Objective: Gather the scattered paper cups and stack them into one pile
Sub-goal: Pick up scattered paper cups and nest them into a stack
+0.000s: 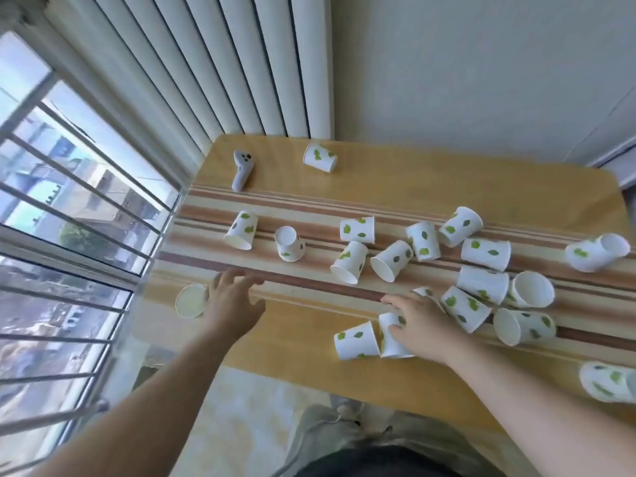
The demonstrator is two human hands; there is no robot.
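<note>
Both forearms reach over the table (309, 366). Right hand (418, 325) curls round a cup (392, 342); left hand (234, 299), fingers spread, holds nothing. Best lift that cup upright, rim unsquashed, then nest neighbours.

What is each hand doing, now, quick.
Left hand: open, fingers spread, holding nothing, beside a paper cup.
Right hand: gripping an upside-down cup.

White paper cups printed with green leaves (392, 259) lie scattered over a striped wooden table (413, 187). The right hand (418, 321) rests on one tipped cup (392, 335); the left hand (232, 297) spreads open beside an upright cup (191, 300). A grey controller (242, 170) lies near the far edge.
</note>
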